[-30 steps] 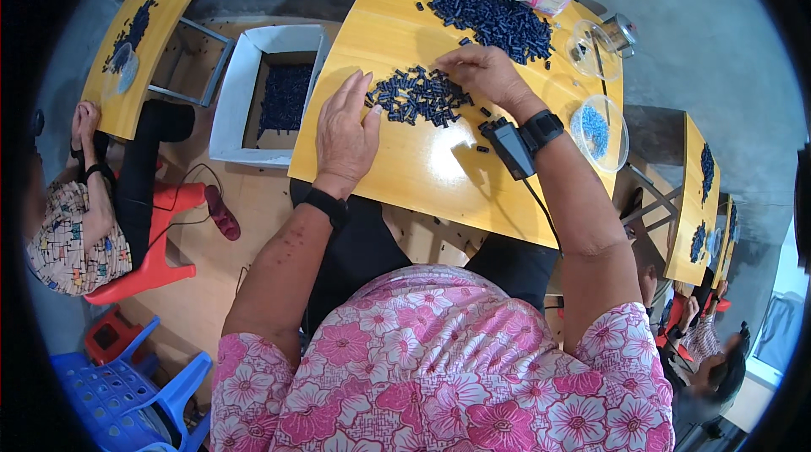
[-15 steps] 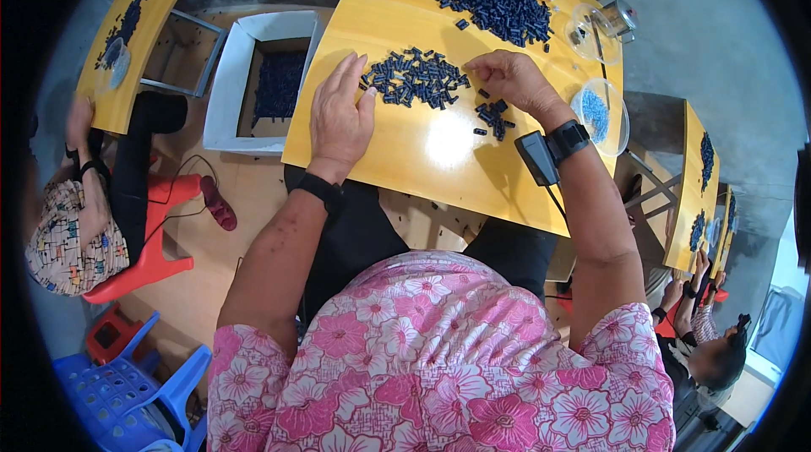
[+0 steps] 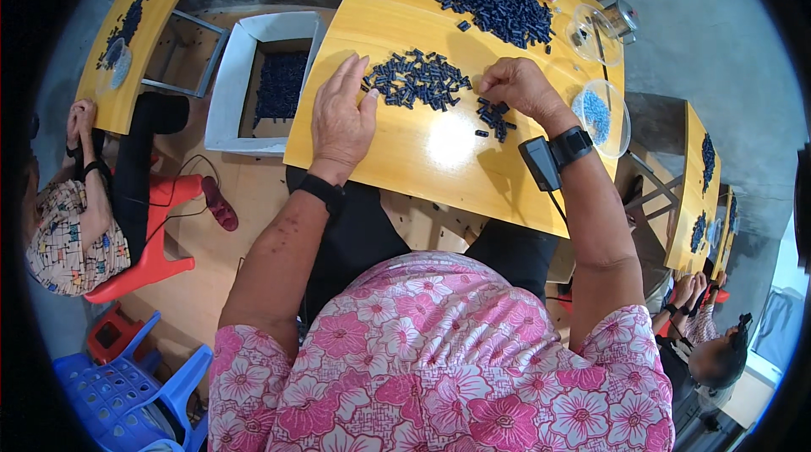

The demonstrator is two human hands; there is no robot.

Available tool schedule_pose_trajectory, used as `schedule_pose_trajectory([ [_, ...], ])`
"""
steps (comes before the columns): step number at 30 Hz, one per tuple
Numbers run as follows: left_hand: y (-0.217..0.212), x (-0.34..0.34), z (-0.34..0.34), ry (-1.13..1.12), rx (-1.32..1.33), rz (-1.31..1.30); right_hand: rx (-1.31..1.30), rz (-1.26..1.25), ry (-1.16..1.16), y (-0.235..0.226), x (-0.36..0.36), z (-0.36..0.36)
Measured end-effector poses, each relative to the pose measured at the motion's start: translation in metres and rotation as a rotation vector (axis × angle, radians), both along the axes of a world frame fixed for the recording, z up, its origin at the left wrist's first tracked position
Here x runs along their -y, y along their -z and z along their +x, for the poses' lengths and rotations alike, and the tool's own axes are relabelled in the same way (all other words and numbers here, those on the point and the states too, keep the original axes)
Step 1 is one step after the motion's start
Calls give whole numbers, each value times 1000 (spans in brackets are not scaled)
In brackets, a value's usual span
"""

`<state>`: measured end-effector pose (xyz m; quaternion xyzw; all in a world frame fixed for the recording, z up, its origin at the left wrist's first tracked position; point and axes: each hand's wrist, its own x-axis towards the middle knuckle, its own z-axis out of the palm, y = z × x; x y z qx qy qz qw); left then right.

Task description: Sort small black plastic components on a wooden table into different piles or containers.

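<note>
Right hand (image 3: pixel 525 87) shifted rightward | black pile (image 3: pixel 416 80) between both | left hand (image 3: pixel 341 124) uncurled, right unclear

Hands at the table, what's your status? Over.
Left hand open, beside larger dark pile. Right hand curled, near small dark cluster; grip unclear. Black wrist box close by.

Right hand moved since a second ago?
Yes: the right hand moved rightward and toward the body, closer to the clear tub on the table.
</note>
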<state>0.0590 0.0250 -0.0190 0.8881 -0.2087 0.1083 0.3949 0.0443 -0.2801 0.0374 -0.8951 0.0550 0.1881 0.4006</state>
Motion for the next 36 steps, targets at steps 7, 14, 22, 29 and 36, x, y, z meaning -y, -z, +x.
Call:
schedule_pose_trajectory([
  [7, -3, 1, 0, -12, -17, 16, 236, -85, -39, -2, -26, 7],
  [14, -6, 2, -3, -3, -12, 4, 185, -145, -108, 0, -39, 10],
  [22, -3, 4, -3, -27, 19, -10, 640, -301, -53, 3, -23, 33],
  [29, -6, 3, -4, -8, 5, 0, 713, -439, -150, 12, -22, 51],
  [36, -7, 3, -5, -3, -21, 9, 657, -644, -296, 1, -25, 26],
])
